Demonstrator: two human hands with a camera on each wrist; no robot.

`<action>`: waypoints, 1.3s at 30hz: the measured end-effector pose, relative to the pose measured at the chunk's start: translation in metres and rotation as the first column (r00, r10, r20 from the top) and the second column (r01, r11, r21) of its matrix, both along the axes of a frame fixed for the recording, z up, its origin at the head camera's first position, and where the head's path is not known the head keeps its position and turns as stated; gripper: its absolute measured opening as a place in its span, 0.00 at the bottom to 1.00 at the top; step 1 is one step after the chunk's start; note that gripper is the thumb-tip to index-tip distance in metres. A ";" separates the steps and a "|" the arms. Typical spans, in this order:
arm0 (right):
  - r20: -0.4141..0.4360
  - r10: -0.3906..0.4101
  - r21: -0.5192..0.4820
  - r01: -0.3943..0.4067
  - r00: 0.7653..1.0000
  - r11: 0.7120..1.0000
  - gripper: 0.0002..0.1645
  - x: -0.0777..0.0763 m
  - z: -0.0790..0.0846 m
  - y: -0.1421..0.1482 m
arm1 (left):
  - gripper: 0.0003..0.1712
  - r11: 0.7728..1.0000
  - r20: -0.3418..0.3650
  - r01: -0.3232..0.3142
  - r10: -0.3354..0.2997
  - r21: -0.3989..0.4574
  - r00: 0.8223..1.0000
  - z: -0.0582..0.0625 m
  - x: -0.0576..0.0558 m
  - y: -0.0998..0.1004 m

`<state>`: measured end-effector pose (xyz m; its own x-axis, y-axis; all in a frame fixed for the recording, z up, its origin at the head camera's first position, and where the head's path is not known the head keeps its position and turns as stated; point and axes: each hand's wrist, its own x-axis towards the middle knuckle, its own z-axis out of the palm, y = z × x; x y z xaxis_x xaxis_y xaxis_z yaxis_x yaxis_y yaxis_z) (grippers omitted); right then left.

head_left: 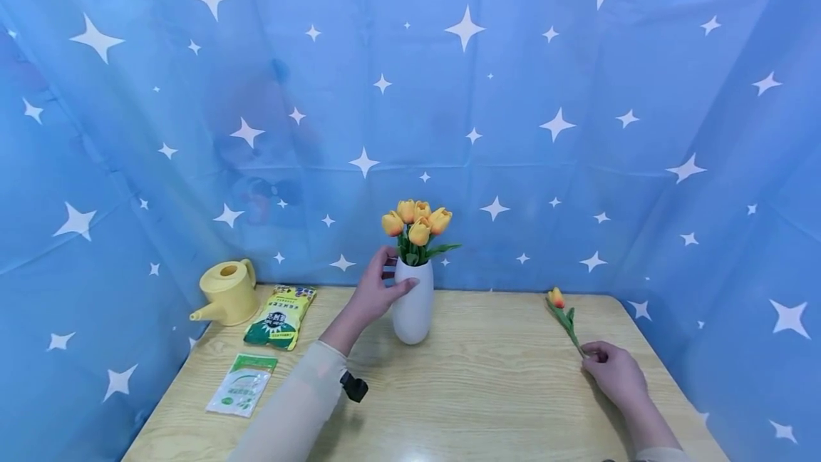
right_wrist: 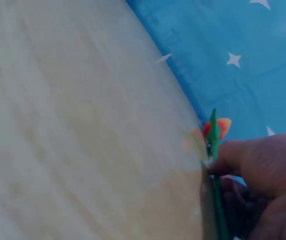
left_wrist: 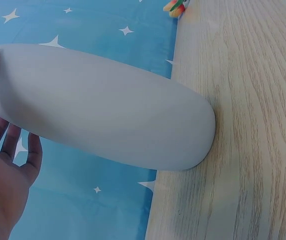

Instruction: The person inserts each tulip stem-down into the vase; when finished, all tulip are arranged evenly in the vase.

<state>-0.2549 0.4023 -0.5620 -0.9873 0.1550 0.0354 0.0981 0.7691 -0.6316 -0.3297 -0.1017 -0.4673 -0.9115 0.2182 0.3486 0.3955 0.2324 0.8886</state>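
Note:
A white vase [head_left: 413,309] stands upright near the table's back edge, holding several yellow-orange tulips [head_left: 420,231] with green leaves. My left hand [head_left: 375,291] grips the vase near its neck, thumb across the front and fingers round the far side. In the left wrist view the vase [left_wrist: 103,105] fills the middle, its base on the wood. Over at the right, my right hand [head_left: 616,373] pinches the green stem of a single tulip [head_left: 556,298] between thumb and fingers. The right wrist view shows that tulip's stem [right_wrist: 218,200] under my thumb, with its blossom pointing away.
At the left of the table [head_left: 500,376] are a yellow watering can [head_left: 229,294], a yellow-green packet [head_left: 280,317] and a white-green packet [head_left: 242,384]. A blue curtain [head_left: 513,91] with white stars hangs behind and along both sides.

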 end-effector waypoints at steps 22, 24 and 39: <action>0.109 0.081 -0.510 -0.014 0.991 0.860 0.19 0.000 0.020 -0.016 | 0.34 1.000 0.005 -0.006 0.006 -0.004 1.000 0.001 -0.002 -0.002; 0.096 0.079 -0.553 -0.013 0.992 0.833 0.14 -0.001 0.022 -0.020 | 0.34 1.000 0.002 -0.008 0.008 -0.008 1.000 0.001 -0.002 -0.001; -0.055 -0.098 -0.761 0.022 0.994 0.649 0.16 0.000 0.033 -0.045 | 0.33 1.000 0.002 0.009 -0.009 0.002 1.000 -0.001 0.000 0.000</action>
<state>-0.2551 0.3569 -0.5293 -0.9736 0.2244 -0.0408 0.0448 0.0128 -0.9989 -0.3301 -0.1015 -0.4688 -0.9101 0.2255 0.3476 0.3960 0.2267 0.8898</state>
